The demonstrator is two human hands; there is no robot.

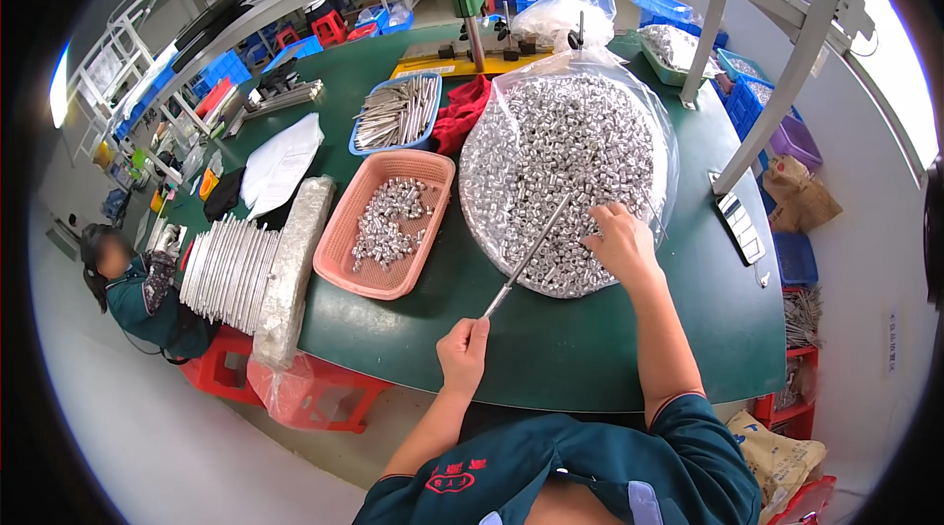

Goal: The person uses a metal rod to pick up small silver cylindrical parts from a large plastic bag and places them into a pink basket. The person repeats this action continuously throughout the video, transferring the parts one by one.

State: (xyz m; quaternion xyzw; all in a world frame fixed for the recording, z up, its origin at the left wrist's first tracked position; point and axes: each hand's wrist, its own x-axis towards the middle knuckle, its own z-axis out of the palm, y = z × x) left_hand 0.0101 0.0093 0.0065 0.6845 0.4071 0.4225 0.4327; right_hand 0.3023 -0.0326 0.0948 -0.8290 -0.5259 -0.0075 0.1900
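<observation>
My left hand is closed around the lower end of a thin metal rod. The rod slants up and right, its far tip over a round heap of small silver metal sleeves. Clear plastic sheeting lines the heap's rim. Above the heap's near right part is my right hand, fingers curled toward the rod's tip; whatever lies between them is too small to make out. Left of the heap, a pink plastic basket holds loose sleeves.
Farther back are a blue basket of metal rods and a red cloth. A row of rods lies left, beside a long wrapped block. A phone rests right, near a white frame post. A co-worker sits far left.
</observation>
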